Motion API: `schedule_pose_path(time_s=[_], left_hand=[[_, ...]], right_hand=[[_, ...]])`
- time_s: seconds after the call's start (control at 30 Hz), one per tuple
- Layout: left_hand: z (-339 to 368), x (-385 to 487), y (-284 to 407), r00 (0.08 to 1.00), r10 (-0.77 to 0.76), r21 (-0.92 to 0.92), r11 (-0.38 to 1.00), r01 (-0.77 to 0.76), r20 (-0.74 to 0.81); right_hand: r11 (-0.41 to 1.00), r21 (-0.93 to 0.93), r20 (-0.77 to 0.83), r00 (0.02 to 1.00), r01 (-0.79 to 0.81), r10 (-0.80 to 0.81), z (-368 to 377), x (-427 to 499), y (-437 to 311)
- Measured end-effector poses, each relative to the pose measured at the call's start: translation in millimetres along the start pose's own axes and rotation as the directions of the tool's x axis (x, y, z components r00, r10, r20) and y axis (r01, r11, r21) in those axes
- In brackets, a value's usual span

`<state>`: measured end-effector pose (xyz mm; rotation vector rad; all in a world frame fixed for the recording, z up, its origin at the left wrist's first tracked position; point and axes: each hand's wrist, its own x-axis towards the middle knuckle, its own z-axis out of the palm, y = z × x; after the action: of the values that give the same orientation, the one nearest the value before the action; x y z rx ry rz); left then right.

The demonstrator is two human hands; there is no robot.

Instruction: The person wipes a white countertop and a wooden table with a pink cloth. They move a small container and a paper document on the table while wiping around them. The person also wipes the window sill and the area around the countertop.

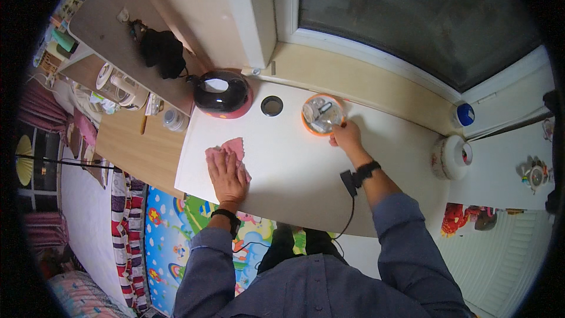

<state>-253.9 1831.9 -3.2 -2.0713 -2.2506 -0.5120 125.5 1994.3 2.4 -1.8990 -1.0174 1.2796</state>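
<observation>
My left hand [227, 176] lies flat with its palm on a pink cloth [238, 146] near the left end of the white desk top [282, 176]. At the back of the desk, my right hand [346, 136] grips the near right rim of an orange-rimmed round container [307, 127]. Small items, some in clear plastic, fill that container; what they are cannot be told. Left of it a round black ring [271, 106] is set in or lies on the desk top. A black and red tissue box [224, 97] stands at the back left, with a white tissue showing.
At the right end stands a white round pot-like container [443, 157], with a blue-lidded jar [465, 115] on the sill behind. Left of the desk, a wooden surface [132, 141] holds a lidded plastic container [175, 120] and a glass kettle [119, 88]. A window ledge [353, 79] borders the back.
</observation>
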Motion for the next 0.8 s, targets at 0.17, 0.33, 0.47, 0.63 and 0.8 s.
schedule_pose_path(time_s=[0.17, 0.33, 0.47, 0.63, 0.8], left_hand=[[-0.5, -2.6, 0.6, 1.0, 0.008, 0.014, 1.0, -0.008, 0.023], [10.0, -5.3, -8.6, 0.998, 0.055, 0.021, 0.998, -0.056, 0.014], [22.1, -1.6, -13.8, 0.991, 0.082, 0.137, 0.986, -0.097, 0.107], [39.6, 11.3, 21.8, 0.95, 0.291, 0.079, 0.951, -0.3, 0.112], [57.2, 51.7, 88.7, 0.869, 0.455, 0.083, 0.875, -0.477, 0.194]], right_hand=[[0.985, -0.154, 0.115, 0.992, 0.073, -0.056, -59.3, -81.3, 53.0], [0.998, -0.045, 0.18, 0.982, -0.046, 0.053, -87.1, -150.2, 105.6], [0.986, -0.148, 0.085, 0.994, 0.082, -0.07, -121.9, -171.5, 142.0], [0.526, -0.84, -0.123, 0.899, 0.132, -0.421, -195.5, -183.9, 199.7], [0.469, -0.882, -0.212, 0.85, 0.046, -0.482, -200.5, -192.7, 223.8]])
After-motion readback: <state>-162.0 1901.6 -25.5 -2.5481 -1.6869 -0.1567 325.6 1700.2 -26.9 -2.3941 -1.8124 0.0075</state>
